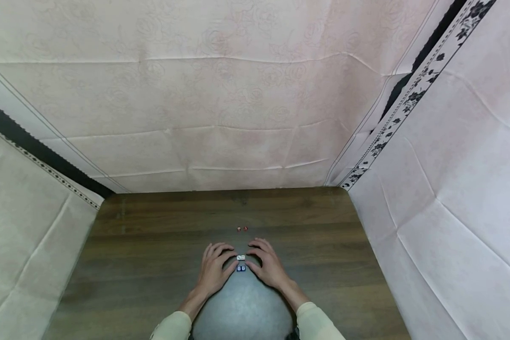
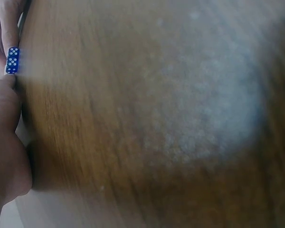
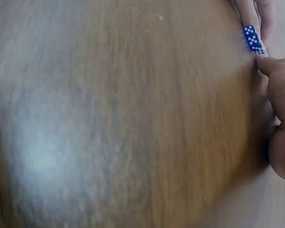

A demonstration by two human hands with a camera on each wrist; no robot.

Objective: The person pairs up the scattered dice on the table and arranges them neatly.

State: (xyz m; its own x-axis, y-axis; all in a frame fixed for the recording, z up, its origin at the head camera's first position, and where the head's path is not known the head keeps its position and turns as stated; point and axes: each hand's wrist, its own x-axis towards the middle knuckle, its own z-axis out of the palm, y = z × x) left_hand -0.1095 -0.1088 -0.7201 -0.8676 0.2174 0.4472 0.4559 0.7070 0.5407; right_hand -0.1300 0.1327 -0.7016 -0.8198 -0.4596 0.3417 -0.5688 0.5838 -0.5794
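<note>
Two white dice [image 1: 241,258] sit side by side between my hands in the head view. At their left side, the thumb and index fingertip of my left hand [image 1: 213,268] pinch the left one. My right hand [image 1: 273,269] does likewise with the right one, its thumb and index finger curved. Just nearer me stands a pair of blue dice [image 1: 241,268] with white pips, close to the thumbs. In both wrist views the blue dice [image 2: 12,61] largely hide the white ones; a bit of white die shows at the right thumb [image 3: 270,66].
Two small red dice [image 1: 242,229] lie farther off on the brown wooden table [image 1: 153,245], beyond the fingertips. Pale patterned cloths [image 1: 221,118] hang around the table's far and side edges. A rounded grey shape [image 1: 244,307] lies between the forearms.
</note>
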